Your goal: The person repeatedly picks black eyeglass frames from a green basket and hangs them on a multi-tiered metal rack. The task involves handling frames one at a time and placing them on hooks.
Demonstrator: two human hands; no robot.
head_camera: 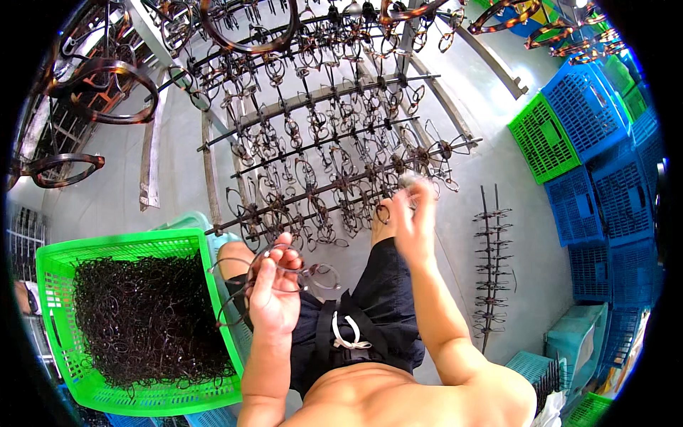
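Several thin dark eyeglass frames [338, 275] are bunched in my left hand [275, 301], pinched between thumb and fingers above my lap. My right hand [417, 227] is raised over my knee, blurred, beside the right part of the nearest black rod [291, 200]. Whether it holds anything is hard to tell. Dark eyeglass frames [320, 213] hang in clusters from clips along that rod. To my left, a green plastic basket [133, 405] holds a deep tangled heap of dark eyeglass frames [149, 320].
More loaded rods [325, 93] rise in rows ahead. Tortoiseshell frames [114, 115] hang close overhead. Two rods with clips [491, 267] lie on the grey floor [448, 309] at right. Blue crates [587, 109] and a green crate [544, 140] are stacked along the right.
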